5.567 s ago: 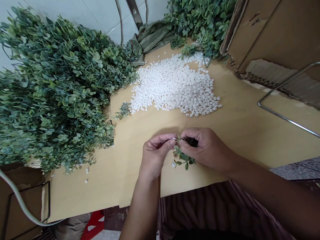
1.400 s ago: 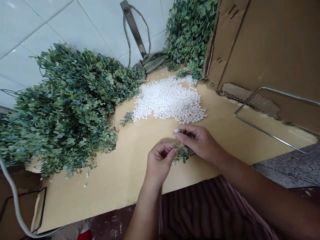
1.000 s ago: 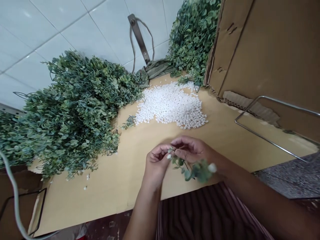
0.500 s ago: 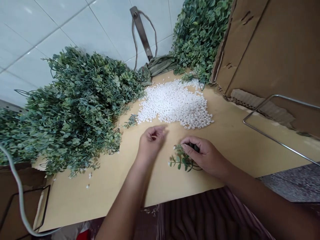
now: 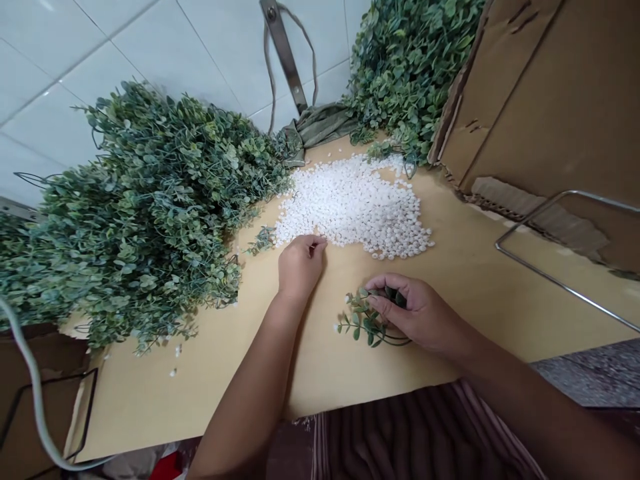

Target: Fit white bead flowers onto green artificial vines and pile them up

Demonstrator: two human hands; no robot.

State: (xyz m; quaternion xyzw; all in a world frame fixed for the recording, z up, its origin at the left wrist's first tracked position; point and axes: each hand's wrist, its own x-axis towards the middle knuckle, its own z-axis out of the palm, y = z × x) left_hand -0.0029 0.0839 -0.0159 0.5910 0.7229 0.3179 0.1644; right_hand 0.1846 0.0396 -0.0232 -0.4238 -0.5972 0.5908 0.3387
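Observation:
My left hand (image 5: 300,265) is at the front edge of a spread pile of small white beads (image 5: 350,203). Its thumb and forefinger are pinched together; whatever lies between the tips is too small to make out. My right hand (image 5: 417,310) holds an artificial leafy sprig (image 5: 364,325) just above the table, thumb and fingers curled round its stems. Small white tips show on some of the sprig's ends, and thin dark stems loop out below the hand. Part of the sprig is hidden by the fingers.
A big heap of artificial greenery (image 5: 165,200) fills the left side. More foliage (image 5: 410,67) stands at the back right beside a cardboard box (image 5: 545,113). A metal wire frame (image 5: 560,283) juts over the table's right side. A pale cable (image 5: 35,387) hangs at left.
My left hand has moved forward to the edge of the bead pile, its fingers closing to a pinch. My right hand stays nearly in place with the sprig, its grip slightly looser.

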